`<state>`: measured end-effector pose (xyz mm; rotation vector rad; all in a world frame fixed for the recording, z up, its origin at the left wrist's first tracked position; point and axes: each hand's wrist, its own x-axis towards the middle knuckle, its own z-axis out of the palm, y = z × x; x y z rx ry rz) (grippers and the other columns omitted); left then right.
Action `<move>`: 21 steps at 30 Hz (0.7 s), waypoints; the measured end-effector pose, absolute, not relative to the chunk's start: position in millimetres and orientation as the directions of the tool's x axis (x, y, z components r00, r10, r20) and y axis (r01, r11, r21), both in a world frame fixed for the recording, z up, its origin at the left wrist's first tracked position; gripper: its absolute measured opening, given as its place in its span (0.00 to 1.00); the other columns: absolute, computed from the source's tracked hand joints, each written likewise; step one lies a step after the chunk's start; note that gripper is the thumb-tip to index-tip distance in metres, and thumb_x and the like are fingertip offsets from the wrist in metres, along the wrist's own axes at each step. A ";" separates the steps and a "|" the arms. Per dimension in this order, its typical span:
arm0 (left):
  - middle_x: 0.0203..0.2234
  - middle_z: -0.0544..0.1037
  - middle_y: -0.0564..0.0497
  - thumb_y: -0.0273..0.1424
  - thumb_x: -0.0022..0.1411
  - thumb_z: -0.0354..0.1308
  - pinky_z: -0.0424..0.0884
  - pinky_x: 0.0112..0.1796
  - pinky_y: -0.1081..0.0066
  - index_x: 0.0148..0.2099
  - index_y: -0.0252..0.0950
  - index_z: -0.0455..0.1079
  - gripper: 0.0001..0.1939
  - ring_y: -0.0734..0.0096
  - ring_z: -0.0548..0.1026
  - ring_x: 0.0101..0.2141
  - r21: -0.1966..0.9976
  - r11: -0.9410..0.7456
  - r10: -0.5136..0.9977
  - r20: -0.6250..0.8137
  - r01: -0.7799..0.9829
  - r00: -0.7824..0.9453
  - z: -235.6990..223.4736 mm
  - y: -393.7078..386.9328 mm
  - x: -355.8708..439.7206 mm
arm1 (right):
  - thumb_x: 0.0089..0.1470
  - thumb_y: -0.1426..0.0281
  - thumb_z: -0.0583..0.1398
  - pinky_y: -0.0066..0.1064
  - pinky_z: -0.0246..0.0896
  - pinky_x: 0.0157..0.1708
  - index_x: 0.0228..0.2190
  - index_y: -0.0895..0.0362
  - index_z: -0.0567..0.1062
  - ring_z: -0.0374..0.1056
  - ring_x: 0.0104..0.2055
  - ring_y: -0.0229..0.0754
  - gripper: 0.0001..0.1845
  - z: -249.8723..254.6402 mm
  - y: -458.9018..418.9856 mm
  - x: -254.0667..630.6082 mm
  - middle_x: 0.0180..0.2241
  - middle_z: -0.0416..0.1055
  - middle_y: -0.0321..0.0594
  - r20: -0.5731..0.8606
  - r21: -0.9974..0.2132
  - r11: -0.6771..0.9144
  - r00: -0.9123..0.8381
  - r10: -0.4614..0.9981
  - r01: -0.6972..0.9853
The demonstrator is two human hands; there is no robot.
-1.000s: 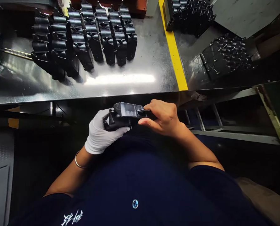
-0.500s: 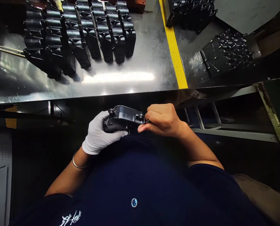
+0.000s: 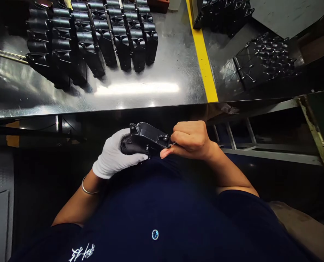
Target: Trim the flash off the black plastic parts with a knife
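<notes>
Your gloved left hand [image 3: 113, 155] grips the black plastic part [image 3: 145, 140] at your waist; your bare right hand [image 3: 190, 141], fist closed, pinches its right end.

tool in right hand [image 3: 190, 140] hidden

Near strip of the shiny steel tabletop [image 3: 140, 91]: bare, open to reach | far left: rows of black moulded plastic housings [image 3: 93, 36] block | right: yellow painted stripe [image 3: 202, 54], beyond it a black studded plastic panel [image 3: 262, 58] bars passage
</notes>
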<state>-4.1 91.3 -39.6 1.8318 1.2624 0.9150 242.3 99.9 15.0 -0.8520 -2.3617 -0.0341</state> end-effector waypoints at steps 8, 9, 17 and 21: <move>0.35 0.80 0.49 0.53 0.41 0.70 0.77 0.39 0.63 0.49 0.35 0.71 0.38 0.60 0.80 0.36 0.893 -0.154 0.976 0.069 0.423 0.207 -41.5 89.6 1.8 | 0.58 0.52 0.60 0.28 0.43 0.22 0.17 0.57 0.65 0.51 0.20 0.31 0.27 9.1 99.6 240.9 0.16 0.57 0.30 0.615 -0.171 0.747 -0.522 0.590 0.642; 0.36 0.80 0.49 0.54 0.40 0.70 0.78 0.40 0.63 0.49 0.35 0.71 0.38 0.59 0.80 0.36 0.891 -0.150 0.980 0.075 0.428 0.186 -42.0 89.3 2.4 | 0.59 0.51 0.59 0.28 0.44 0.23 0.19 0.57 0.67 0.53 0.21 0.32 0.26 8.4 99.6 240.6 0.17 0.59 0.31 0.595 -0.181 0.720 -0.508 0.623 0.670; 0.35 0.81 0.48 0.53 0.39 0.71 0.78 0.39 0.63 0.47 0.35 0.72 0.38 0.59 0.81 0.35 0.883 -0.162 0.978 0.084 0.442 0.191 -41.9 89.9 0.3 | 0.60 0.52 0.57 0.29 0.42 0.22 0.17 0.57 0.64 0.52 0.20 0.32 0.28 9.9 98.6 242.2 0.16 0.57 0.31 0.516 -0.172 0.740 -0.580 0.630 0.650; 0.35 0.81 0.49 0.52 0.39 0.71 0.78 0.39 0.64 0.47 0.35 0.71 0.37 0.60 0.80 0.36 0.894 -0.134 0.982 0.060 0.427 0.181 -39.6 90.5 1.6 | 0.60 0.53 0.58 0.30 0.40 0.21 0.15 0.57 0.61 0.50 0.18 0.31 0.29 10.4 98.9 241.5 0.15 0.55 0.30 0.532 -0.154 0.747 -0.583 0.614 0.647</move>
